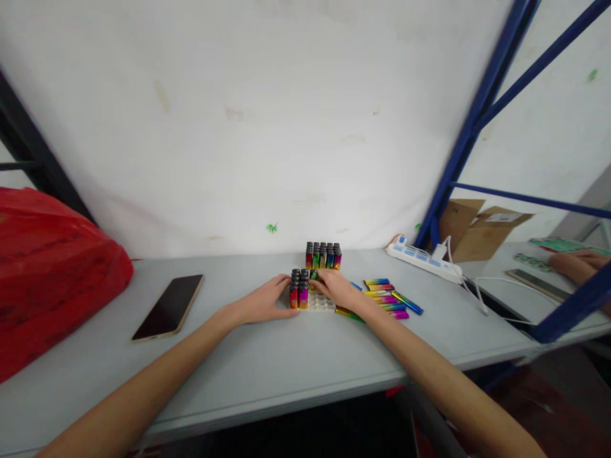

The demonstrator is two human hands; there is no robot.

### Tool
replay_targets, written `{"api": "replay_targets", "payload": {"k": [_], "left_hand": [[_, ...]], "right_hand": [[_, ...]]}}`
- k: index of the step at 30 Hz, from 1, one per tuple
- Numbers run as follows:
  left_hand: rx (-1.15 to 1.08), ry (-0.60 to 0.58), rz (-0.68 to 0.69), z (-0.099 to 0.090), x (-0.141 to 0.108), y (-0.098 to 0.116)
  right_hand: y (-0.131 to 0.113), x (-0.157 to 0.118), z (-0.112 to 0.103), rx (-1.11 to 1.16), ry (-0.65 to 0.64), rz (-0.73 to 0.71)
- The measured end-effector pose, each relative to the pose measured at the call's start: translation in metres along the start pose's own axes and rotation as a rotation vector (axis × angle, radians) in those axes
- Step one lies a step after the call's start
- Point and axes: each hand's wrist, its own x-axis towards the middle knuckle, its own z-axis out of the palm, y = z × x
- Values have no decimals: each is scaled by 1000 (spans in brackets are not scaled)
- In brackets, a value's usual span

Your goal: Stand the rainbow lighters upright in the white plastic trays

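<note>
A white tray with holes lies on the table, its left columns filled with several upright lighters in shiny red, purple and other colours with black tops. My left hand rests against the left side of this tray, thumb and fingers apart around its edge. Over the tray, my right hand has its fingers closed on a green-yellow lighter, upright beside the filled columns. Part of that lighter is hidden by the fingers. To the right, several loose lighters lie flat, some partly behind my right wrist.
Behind the tray, a block of upright lighters stands near the wall. A phone and a red plastic bag are at left. On the right are a power strip, blue rack post, cardboard box and another person's hand.
</note>
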Motion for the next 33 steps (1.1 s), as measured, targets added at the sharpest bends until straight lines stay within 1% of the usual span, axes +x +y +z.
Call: {"api": "replay_targets", "payload": {"k": [3, 7, 10, 11, 13, 15, 18, 21, 23, 27, 28, 30, 33], "left_hand": [[-6, 10, 3, -2, -1, 2], [-14, 7, 18, -3, -1, 3], [-13, 1, 10, -4, 0, 3], [-15, 2, 6, -3, 0, 3], [-19, 10, 4, -3, 0, 2], [-22, 19, 10, -2, 0, 0], [-22, 13, 14, 0, 0, -3], [-14, 8, 9, 0, 1, -4], [-5, 7, 5, 0, 1, -2], [2, 3, 2, -1, 0, 0], [-1, 6, 5, -1, 0, 1], [-12, 17, 16, -2, 0, 0], [-18, 16, 28, -2, -1, 1]], "right_hand": [[0, 1, -1, -18, 0, -21], [3, -7, -13, 78, -41, -72], [17, -14, -28, 106, 15, -79], [24, -17, -33, 88, 31, -60], [39, -22, -45, 33, 18, 16], [54, -28, -54, -2, -47, 98], [67, -35, -63, 77, -149, 164], [71, -36, -64, 171, -178, 196], [71, -35, -62, 193, -182, 219], [70, -33, -56, 140, -202, 270], [69, -32, -55, 103, -194, 262], [67, -32, -54, 35, -131, 227], [60, -31, -55, 59, -2, 220]]}}
